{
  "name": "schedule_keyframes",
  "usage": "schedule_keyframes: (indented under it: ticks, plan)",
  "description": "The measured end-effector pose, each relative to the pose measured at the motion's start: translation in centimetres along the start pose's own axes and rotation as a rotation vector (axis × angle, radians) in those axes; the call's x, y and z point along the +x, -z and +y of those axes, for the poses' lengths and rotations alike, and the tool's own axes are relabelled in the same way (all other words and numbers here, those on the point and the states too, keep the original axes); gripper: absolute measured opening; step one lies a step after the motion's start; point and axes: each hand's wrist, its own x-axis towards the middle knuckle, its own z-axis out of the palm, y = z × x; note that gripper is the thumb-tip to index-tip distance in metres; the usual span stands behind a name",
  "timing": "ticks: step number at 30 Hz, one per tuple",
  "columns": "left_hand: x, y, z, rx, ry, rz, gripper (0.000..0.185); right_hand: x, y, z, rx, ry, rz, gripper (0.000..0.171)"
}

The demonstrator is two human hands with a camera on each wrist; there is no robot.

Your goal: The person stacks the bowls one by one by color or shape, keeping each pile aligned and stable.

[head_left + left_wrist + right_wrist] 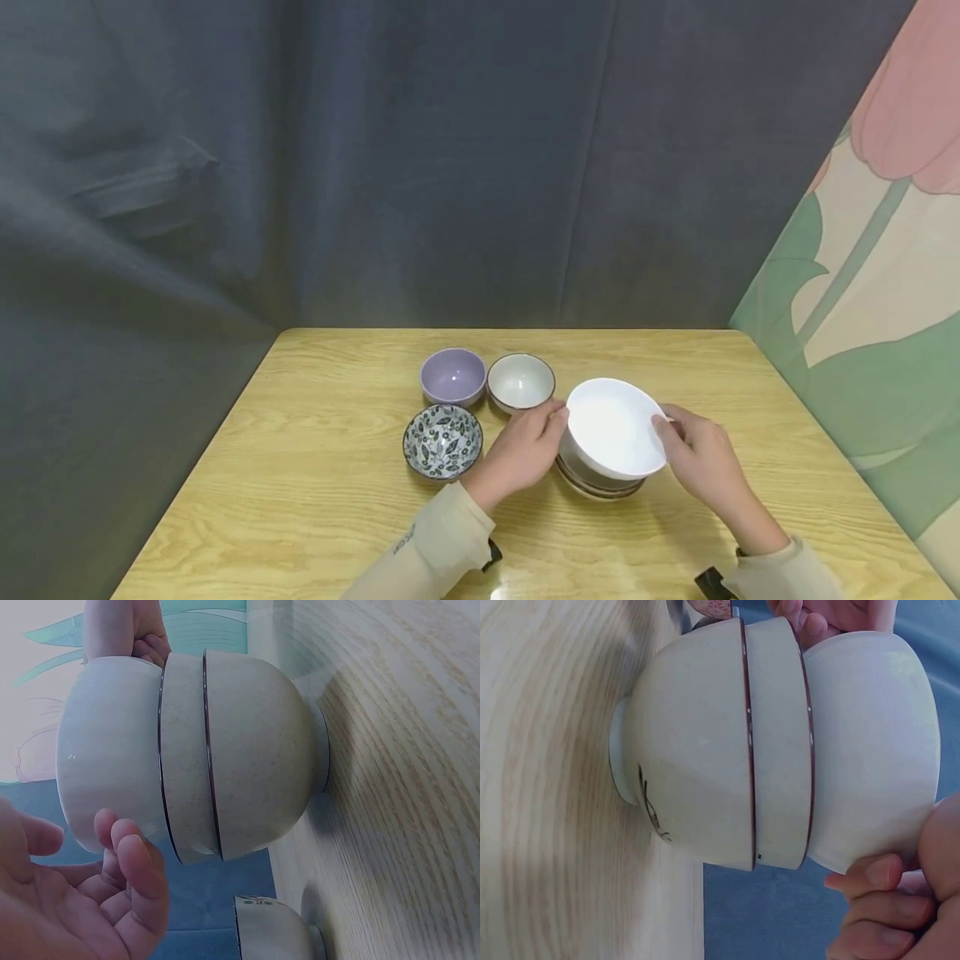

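My right hand (701, 458) pinches the rim of the white bowl (615, 427), thumb over the edge; my left hand (521, 454), fingers curled, holds its opposite side. Its lower part is inside the upper of two stacked brown-rimmed bowls (255, 750) on the table (300, 458).

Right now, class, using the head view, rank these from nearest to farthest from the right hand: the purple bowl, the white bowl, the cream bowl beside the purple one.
1. White bowl: in the right hand's grip.
2. Cream bowl: left, past the white bowl.
3. Purple bowl: farthest left of these three.
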Motion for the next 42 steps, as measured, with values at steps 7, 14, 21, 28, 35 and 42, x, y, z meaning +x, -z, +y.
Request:
schedule_keyframes:
  ticks: [7,14,21,28,35,42]
  plan:
    - [0.2,-0.1,-0.2,0.007,-0.004,-0.006,0.050,-0.1,-0.3,-0.1,0.005,-0.013,-0.015,0.042]
    - [0.2,-0.3,0.0,0.006,-0.014,0.003,0.046,0.0,-0.6,-0.2,0.003,-0.027,-0.029,0.042]
    - [0.4,-0.6,0.0,0.022,-0.010,0.004,0.042,0.0,-0.8,0.0,-0.007,-0.033,-0.032,0.043]
    - [0.6,-0.8,-0.2,0.060,-0.016,0.005,0.038,0.0,-1.2,0.3,-0.007,-0.047,-0.031,0.042]
    - [0.7,-0.9,-0.6,0.091,-0.047,0.022,0.029,0.0,-1.6,0.4,-0.018,-0.024,-0.017,0.041]
    - [0.6,-1.1,-0.6,0.107,-0.030,0.015,0.027,-0.3,-1.7,0.5,-0.013,-0.046,-0.036,0.043]
